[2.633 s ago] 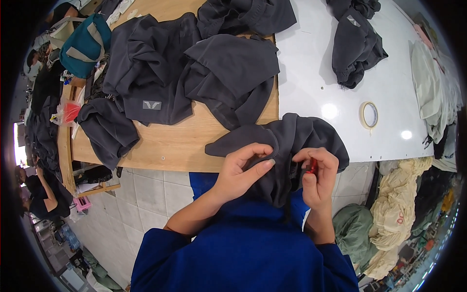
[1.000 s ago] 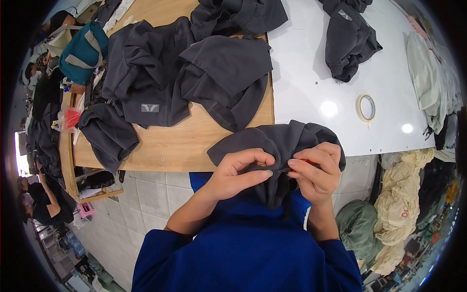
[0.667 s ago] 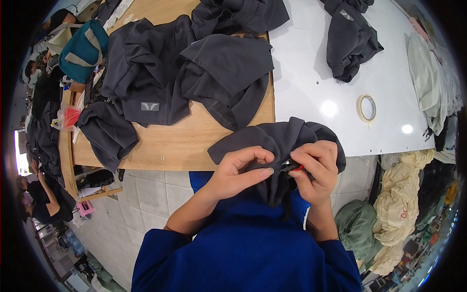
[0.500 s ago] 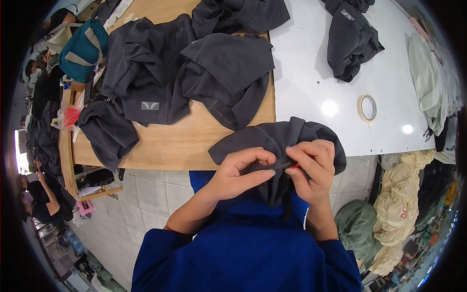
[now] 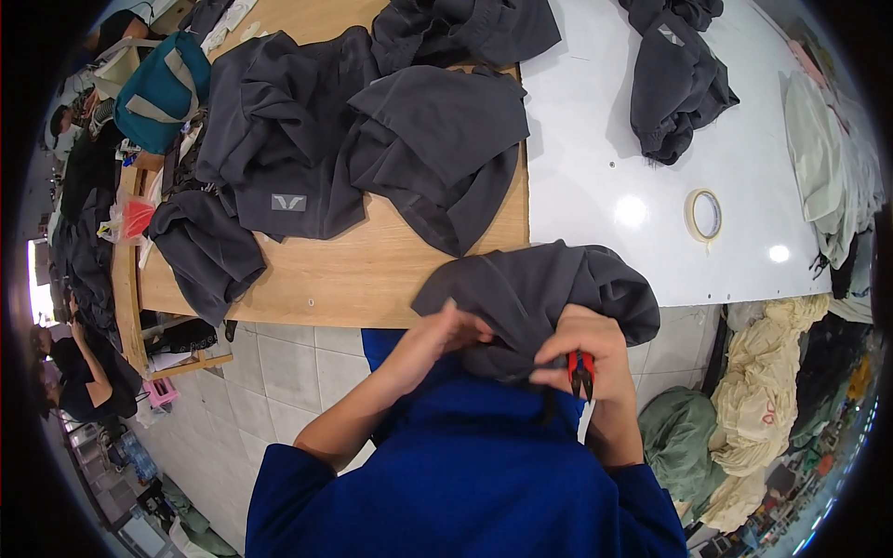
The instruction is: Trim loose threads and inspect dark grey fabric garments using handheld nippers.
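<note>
- The left hand (image 5: 445, 337) pinches a fold of the dark grey garment (image 5: 539, 293), its grip closed on the cloth close to the person's chest.
- The right hand (image 5: 595, 358) also grips the same garment, and a small red-handled snipper (image 5: 581, 370) sits tucked in that grip, blades pointing down.
- The garment hangs half off the near edge of the tabletop (image 5: 372, 270), bunched between both hands.
- Judging from this, the step in hand looks like trimming loose threads at a seam; the next move would call for turning the fold to expose the next stretch of stitching while the snipper stays ready.
- Beyond the garment, on the wooden part of the tabletop, lies a heap of more dark grey garments (image 5: 372, 139), one showing a small pale logo patch.
- To the right of the heap the tabletop turns white (image 5: 605, 139), carrying another dark bundle (image 5: 674, 79) and a roll of tape (image 5: 704, 215).
- Left of the heap sits a teal bag (image 5: 163, 88).
- Below the tabletop is pale tiled floor (image 5: 251, 372); cream and green cloth piles (image 5: 744, 418) lie to the right of the garment.
</note>
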A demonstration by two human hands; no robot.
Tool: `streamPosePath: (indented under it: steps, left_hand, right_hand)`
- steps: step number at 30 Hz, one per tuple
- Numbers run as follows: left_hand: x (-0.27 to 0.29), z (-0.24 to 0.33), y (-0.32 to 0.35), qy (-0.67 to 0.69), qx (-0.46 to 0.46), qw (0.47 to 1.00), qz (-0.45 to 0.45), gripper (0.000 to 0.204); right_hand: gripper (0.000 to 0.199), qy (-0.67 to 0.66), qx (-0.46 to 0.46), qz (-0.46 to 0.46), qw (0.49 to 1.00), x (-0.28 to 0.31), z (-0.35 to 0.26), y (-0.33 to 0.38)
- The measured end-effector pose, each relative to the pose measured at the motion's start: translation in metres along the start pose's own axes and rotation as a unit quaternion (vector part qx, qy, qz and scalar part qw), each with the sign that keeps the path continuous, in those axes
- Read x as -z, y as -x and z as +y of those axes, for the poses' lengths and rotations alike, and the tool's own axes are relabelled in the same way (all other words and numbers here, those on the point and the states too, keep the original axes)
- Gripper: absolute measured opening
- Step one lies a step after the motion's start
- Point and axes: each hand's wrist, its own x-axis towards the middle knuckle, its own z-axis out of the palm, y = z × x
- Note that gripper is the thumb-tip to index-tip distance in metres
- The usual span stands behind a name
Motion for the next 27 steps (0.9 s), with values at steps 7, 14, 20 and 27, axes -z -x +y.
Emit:
streamPosePath:
  steps: [7, 14, 20, 27]
  left_hand:
    - [-0.005, 0.026, -0.033, 0.199, -0.02, 0.963, 0.182, 0.055]
    - [-0.033, 0.096, -0.029, 0.217, -0.369, 0.901, 0.07, 0.033]
    - [-0.02, 0.063, -0.027, -0.242, -0.4, 0.879, -0.087, 0.015]
    - [-0.025, 0.032, -0.009, -0.315, -0.348, 0.875, -0.119, 0.028]
  right_hand:
    - [0.017, -0.191, 0.042, -0.288, 0.937, -0.023, -0.024, -0.016]
    - [0.033, -0.331, -0.048, -0.064, 0.94, -0.012, 0.008, -0.005]
    - [0.054, -0.498, -0.161, 0.147, 0.839, -0.019, 0.019, -0.015]
    - [0.042, -0.292, -0.353, 0.02, 0.889, -0.027, 0.032, -0.029]
